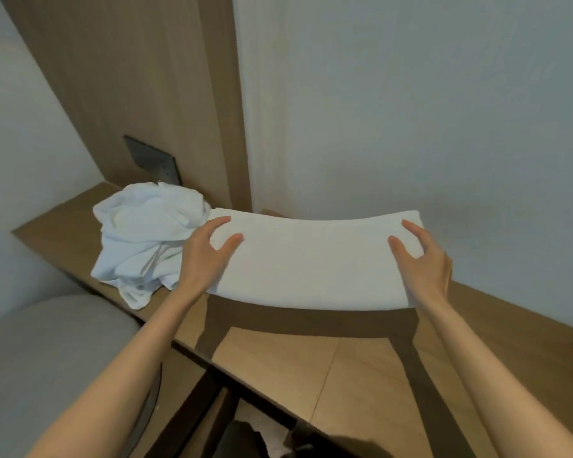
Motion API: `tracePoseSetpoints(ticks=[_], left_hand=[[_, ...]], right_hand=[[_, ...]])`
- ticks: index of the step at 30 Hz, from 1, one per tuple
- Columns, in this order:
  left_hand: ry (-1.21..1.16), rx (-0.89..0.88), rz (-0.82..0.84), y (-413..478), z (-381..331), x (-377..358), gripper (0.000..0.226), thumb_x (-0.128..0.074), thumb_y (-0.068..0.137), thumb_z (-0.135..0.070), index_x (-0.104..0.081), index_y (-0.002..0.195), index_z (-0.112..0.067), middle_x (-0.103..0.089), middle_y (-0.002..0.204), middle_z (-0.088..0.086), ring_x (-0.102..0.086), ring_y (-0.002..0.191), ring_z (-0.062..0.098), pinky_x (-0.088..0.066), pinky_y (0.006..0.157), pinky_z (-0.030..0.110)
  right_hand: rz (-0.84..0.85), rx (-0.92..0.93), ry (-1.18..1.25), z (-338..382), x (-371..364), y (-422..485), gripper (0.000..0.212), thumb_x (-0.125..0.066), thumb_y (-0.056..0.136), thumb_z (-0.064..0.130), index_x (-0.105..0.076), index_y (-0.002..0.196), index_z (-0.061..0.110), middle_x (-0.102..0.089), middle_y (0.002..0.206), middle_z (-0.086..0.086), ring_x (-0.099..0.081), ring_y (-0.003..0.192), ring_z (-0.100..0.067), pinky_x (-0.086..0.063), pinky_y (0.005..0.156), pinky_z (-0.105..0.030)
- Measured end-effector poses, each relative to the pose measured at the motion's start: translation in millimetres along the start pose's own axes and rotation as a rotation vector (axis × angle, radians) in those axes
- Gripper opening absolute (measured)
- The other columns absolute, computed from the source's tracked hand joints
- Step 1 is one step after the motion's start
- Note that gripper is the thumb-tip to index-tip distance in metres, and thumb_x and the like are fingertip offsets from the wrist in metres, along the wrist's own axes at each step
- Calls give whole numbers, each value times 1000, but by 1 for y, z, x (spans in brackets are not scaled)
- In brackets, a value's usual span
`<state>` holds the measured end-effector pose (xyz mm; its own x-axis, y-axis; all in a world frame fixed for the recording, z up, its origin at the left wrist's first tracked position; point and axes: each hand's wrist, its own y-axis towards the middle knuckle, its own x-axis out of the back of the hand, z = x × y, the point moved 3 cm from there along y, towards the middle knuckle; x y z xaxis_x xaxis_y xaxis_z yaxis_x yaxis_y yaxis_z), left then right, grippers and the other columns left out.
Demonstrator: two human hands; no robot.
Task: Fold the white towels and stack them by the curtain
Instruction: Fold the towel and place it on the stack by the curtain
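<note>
Forearms (139, 358) reach out — left hand (209, 256) and right hand (424, 262) grip opposite ends of the folded towel (315, 262) — above the table (278, 358).

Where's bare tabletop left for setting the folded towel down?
Bare wood: the near strip of the table in front of the folded towel, and the right end beside the curtain, past the right hand. Crowded: back left, where the crumpled towel pile sits beside the left hand.

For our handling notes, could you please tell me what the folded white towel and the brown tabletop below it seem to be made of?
Folded white towel: probably cotton cloth, matte, with soft rounded folds. Brown tabletop: wood or wood-look laminate, matte; faint grain and seams show.
</note>
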<state>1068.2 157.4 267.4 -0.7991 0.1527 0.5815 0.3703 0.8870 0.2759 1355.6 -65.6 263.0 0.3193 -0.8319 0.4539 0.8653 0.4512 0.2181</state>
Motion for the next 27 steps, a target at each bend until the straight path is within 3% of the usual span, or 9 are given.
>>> tracePoseSetpoints(ticks=[5,8,10,15,19,21,27], left_hand=[[20,72,-150,-26,21,62,38,-67,86,-38,-61,121,-25,-61,125,-6,-52,117,10,-38,98,23],[44,145,-219,-44,40,95,40,-67,86,-38,-61,123,-24,-59,128,-8,-48,116,2,-34,96,19],[71,195,-271,-56,55,116,40,-67,86,-37,-61,123,-24,-59,129,-7,-49,119,6,-35,99,23],[121,334,-367,-85,89,162,39,-68,85,-37,-62,122,-26,-60,129,-3,-53,118,16,-38,101,30],[155,417,-447,-110,119,195,39,-67,86,-38,-61,123,-26,-58,131,-1,-51,120,17,-38,103,33],[168,440,-485,-122,134,212,40,-66,86,-37,-60,124,-26,-58,131,-1,-51,120,17,-38,104,35],[146,537,-605,-155,195,275,39,-67,86,-38,-60,122,-28,-58,131,-6,-52,118,12,-39,102,28]], right_hand=[[120,66,94,33,-46,-11,35,-65,86,43,-59,121,42,-56,131,15,-46,110,-1,-41,94,-26],[208,105,121,51,-82,-21,34,-64,87,43,-59,121,42,-56,129,15,-44,107,2,-37,87,-15],[269,128,144,63,-108,-29,35,-64,87,42,-59,121,40,-56,128,15,-45,105,2,-33,82,-8],[394,174,182,96,-165,-56,35,-65,88,38,-60,123,37,-51,115,23,-47,105,0,-39,90,-22],[500,211,231,118,-204,-86,37,-66,88,32,-61,124,31,-51,110,27,-45,98,12,-29,80,6],[550,219,250,130,-225,-102,36,-66,89,30,-61,125,30,-50,109,29,-45,93,20,-27,75,10],[637,314,238,174,-304,-155,36,-65,87,43,-60,122,38,-52,114,31,-44,105,11,-29,82,0]])
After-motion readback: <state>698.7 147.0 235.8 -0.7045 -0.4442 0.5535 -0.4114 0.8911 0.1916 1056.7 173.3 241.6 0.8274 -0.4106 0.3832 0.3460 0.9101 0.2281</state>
